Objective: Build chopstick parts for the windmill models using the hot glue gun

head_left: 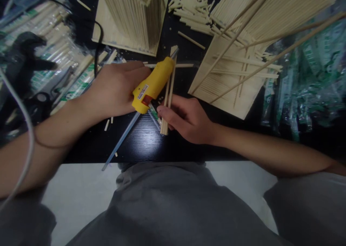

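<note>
My left hand (116, 89) is wrapped round a yellow glue gun (154, 84), whose clear glue stick (121, 139) juts back toward me. The gun's nozzle points at the far end of a small bundle of bamboo sticks (169, 91) lying on the black table (140, 145). My right hand (186, 118) is closed on the near end of that bundle, pinching it against the table.
A tall box built of bamboo sticks (135, 15) stands at the back on a flat base. A flat stick panel (235, 80) with long loose skewers lies at the right. Cut stick pieces (191, 12) are piled behind. Packets of chopsticks (54, 48) and scissors (45, 94) lie left.
</note>
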`<control>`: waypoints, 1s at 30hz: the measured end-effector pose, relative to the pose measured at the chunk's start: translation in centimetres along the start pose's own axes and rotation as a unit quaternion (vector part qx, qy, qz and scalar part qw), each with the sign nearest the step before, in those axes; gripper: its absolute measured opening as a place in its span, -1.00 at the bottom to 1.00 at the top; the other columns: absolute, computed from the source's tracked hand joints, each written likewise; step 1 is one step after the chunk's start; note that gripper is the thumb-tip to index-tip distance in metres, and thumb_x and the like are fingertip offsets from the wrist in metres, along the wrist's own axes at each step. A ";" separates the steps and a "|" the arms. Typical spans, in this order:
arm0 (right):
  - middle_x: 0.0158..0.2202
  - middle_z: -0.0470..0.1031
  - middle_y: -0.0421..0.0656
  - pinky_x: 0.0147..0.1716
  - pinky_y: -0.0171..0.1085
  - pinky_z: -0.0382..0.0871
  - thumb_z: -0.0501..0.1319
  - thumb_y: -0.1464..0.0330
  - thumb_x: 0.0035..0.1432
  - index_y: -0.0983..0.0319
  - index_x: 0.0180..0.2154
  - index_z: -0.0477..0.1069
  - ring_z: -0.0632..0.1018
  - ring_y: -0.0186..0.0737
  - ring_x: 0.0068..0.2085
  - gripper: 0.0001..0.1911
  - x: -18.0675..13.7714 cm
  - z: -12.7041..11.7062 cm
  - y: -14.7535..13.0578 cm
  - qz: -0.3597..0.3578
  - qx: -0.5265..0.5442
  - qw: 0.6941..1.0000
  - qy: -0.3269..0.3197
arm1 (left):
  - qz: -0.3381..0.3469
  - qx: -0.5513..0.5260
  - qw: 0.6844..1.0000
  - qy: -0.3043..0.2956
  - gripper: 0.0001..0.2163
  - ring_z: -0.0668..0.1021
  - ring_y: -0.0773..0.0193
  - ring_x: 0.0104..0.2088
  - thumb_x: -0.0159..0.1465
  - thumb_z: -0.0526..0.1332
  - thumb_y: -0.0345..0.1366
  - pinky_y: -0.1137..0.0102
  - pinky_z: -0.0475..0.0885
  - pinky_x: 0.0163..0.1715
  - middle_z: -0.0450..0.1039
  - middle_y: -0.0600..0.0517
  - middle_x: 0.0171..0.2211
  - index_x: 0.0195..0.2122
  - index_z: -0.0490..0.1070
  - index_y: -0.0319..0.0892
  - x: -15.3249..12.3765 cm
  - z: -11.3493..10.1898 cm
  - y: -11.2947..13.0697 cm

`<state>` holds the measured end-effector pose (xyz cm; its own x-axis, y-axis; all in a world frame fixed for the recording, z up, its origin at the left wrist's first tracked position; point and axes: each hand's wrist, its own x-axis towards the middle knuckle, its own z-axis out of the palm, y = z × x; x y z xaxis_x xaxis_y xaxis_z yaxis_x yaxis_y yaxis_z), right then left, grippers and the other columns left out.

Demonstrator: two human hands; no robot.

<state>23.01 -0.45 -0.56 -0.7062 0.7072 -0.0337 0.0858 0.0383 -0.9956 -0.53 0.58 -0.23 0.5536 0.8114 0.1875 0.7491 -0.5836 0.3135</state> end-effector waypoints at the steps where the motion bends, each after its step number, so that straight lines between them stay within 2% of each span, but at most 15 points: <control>1: -0.57 0.33 -0.31 -0.53 -0.43 0.14 0.19 0.14 0.39 0.27 -0.38 0.34 0.33 -0.48 -0.54 -0.63 0.0 0.0 0.0 -0.001 0.001 1.000 0.000 | 0.004 0.000 1.000 0.001 -0.62 0.32 0.43 -0.48 0.36 0.05 0.05 0.47 0.10 -0.45 0.15 0.12 -0.48 -0.43 0.18 -0.15 0.0 0.0 0.0; 12: -0.57 0.32 -0.30 -0.52 -0.42 0.15 0.16 0.16 0.40 0.26 -0.39 0.33 0.32 -0.46 -0.53 -0.64 0.0 0.0 -0.1 -0.002 -0.008 1.000 0.002 | 0.027 0.016 0.999 0.019 -0.70 0.33 0.42 -0.47 0.37 0.05 -0.06 0.48 0.12 -0.47 0.17 0.12 -0.47 -0.42 0.17 -0.14 0.1 0.2 -0.2; 20: -0.57 0.32 -0.31 -0.53 -0.42 0.13 0.16 0.15 0.40 0.26 -0.38 0.33 0.32 -0.47 -0.53 -0.64 0.0 0.0 0.0 0.000 -0.003 1.000 -0.001 | 0.014 0.018 1.000 0.007 -0.67 0.32 0.41 -0.45 0.37 0.04 0.00 0.48 0.11 -0.45 0.20 0.11 -0.46 -0.40 0.21 -0.15 0.0 0.2 -0.2; 26: -0.56 0.33 -0.31 -0.53 -0.42 0.15 0.21 0.12 0.36 0.26 -0.38 0.35 0.32 -0.47 -0.53 -0.63 0.0 0.0 0.1 -0.001 0.001 1.000 0.001 | 0.015 0.005 1.000 0.008 -0.72 0.31 0.39 -0.46 0.35 0.09 -0.08 0.44 0.13 -0.46 0.23 0.10 -0.46 -0.42 0.19 -0.13 0.0 -0.1 -0.1; 30: -0.56 0.33 -0.31 -0.53 -0.42 0.15 0.19 0.11 0.38 0.26 -0.38 0.35 0.32 -0.47 -0.53 -0.62 0.0 0.0 0.1 -0.004 0.001 1.000 0.000 | 0.010 0.007 1.000 0.004 -0.70 0.33 0.36 -0.45 0.35 0.08 -0.03 0.43 0.15 -0.47 0.22 0.10 -0.46 -0.41 0.20 -0.12 0.0 -0.1 -0.1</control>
<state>23.01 -0.42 -0.68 -0.7075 0.7062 -0.0252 0.0781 0.0427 -0.9960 -0.63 0.67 -0.11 0.5655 0.8000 0.2008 0.7432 -0.5998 0.2966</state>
